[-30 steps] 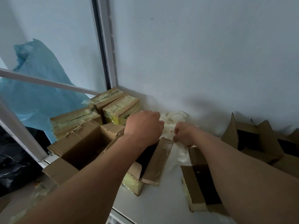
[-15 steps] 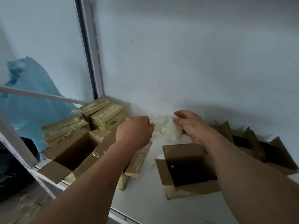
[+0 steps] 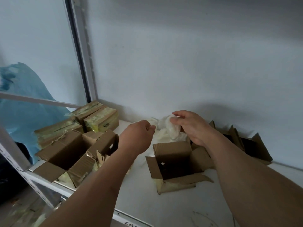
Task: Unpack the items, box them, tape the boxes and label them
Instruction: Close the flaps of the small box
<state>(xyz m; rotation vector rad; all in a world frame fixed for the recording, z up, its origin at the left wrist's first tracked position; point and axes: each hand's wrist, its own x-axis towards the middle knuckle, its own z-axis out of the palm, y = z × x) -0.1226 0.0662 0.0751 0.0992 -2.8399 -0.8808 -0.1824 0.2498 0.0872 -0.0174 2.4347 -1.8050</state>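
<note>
The white crumpled wrapping (image 3: 168,128), a soft bundle of what looks like thin plastic or tissue with whatever item it covers hidden inside, sits at the back of the desk (image 3: 141,203) against the wall, and the right hand (image 3: 191,126) grasps its upper right part, thumb and fingers curled over the folds. From that hand the rest of the bundle trails down and to the left, so its loose long axis runs roughly left to right between the two hands. The left hand (image 3: 137,136) hovers just to the left of the bundle's trailing end with its fingers curled in; I cannot tell whether the fingertips already pinch a fold or stop just short of it. The right hand is plainly the one in charge, the left the nearer to the free end. Directly below and toward the person from the right hand stands the open cardboard box (image 3: 175,163), flaps spread, its dark inside apparently empty; a short drop toward the body would likely bring the bundle over it. Left of the left hand lie another open carton (image 3: 65,153) and, behind it, taped boxes (image 3: 100,118); right of the right hand, more open boxes (image 3: 249,145) stand against the wall.
</note>
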